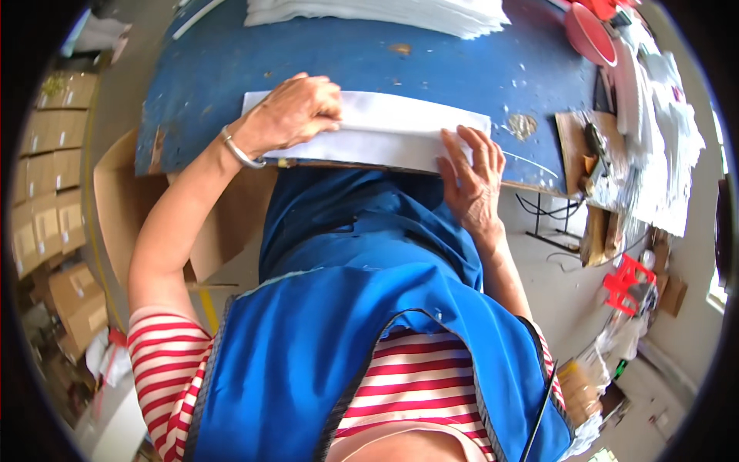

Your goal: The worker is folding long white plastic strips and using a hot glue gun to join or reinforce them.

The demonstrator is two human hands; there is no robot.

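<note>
A folded white paper sheet point(392, 127) lies along the near edge of the blue worktable point(346, 61). My left hand point(296, 112) presses flat on its left part, fingers bent over the fold, with a metal bangle on the wrist. At the sheet's right end, my right hand point(471, 173) holds the paper's edge down with spread fingers. A blue apron over a red-and-white striped shirt fills the lower view.
A stack of white sheets point(385, 11) sits at the table's far edge. A red round lid point(589, 35) and piles of paper point(662, 131) lie at the right. Cardboard boxes point(54, 169) are stacked at the left. A red stool point(630, 281) stands on the floor.
</note>
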